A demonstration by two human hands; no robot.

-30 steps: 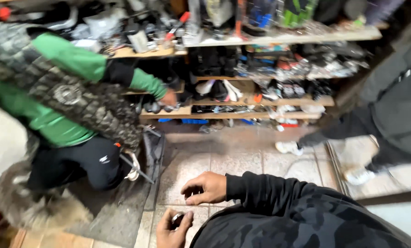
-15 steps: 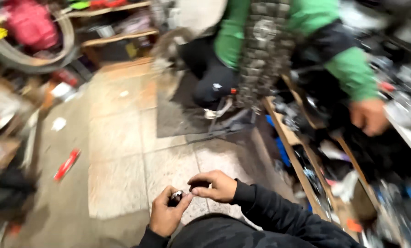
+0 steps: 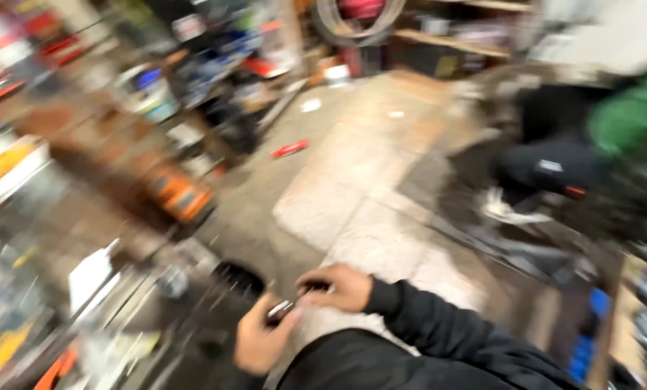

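View swung leftward since the earlier frame; cluttered shelves now seen at left | small dark object [image 3: 283, 309] pinched between both hands, low over the tiled floor [image 3: 352, 188] | left hand [image 3: 260, 341] closed beneath it, right hand [image 3: 335, 287] curled on top, seemingly steadying it | object blurred, apparently hard, glossy | green-sleeved person [image 3: 612, 144] crouched right.

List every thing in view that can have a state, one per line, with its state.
Left hand: closed around a small dark object.
Right hand: fingers pinching the same object.
Small dark object: held between both hands, blurred.
Red tool: lying flat on the floor.
Other person: crouched at right.
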